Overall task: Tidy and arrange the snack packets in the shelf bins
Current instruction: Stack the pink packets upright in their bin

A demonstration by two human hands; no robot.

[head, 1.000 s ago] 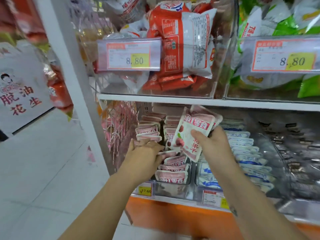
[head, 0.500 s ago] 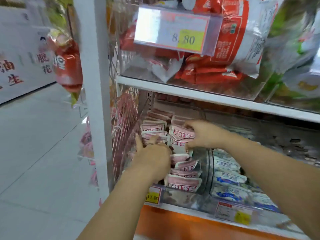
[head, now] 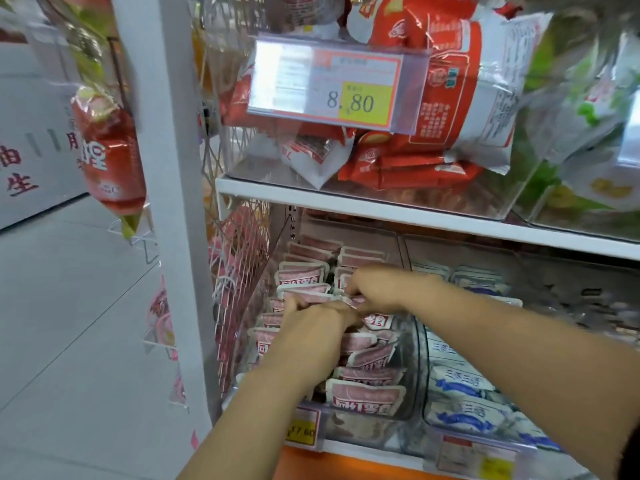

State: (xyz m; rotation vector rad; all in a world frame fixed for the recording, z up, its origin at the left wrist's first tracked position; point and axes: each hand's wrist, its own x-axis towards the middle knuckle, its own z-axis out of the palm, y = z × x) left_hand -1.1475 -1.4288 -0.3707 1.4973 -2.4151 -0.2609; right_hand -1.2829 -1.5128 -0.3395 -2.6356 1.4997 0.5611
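A clear plastic bin (head: 408, 393) on the lower shelf holds two rows of pink-and-white snack packets (head: 365, 398) standing on edge. Both hands are in this bin, close together. My left hand (head: 313, 327) presses among the packets of the left row, fingers curled down between them. Just behind it, my right hand (head: 375, 287) pinches the top of a pink packet (head: 356, 301) in the right row. What the left fingers hold is hidden by the hand.
To the right a second clear bin holds blue-and-white packets (head: 460, 379). The shelf above (head: 381, 206) carries bins of red-and-white bags (head: 446, 84) and green bags (head: 588, 109) behind a price tag (head: 332, 84). A white post (head: 173, 202) and wire rack (head: 239, 271) stand left.
The right hand brought its pink packets down into the bin, then slid left toward the left hand. The view shifted closer and to the right.
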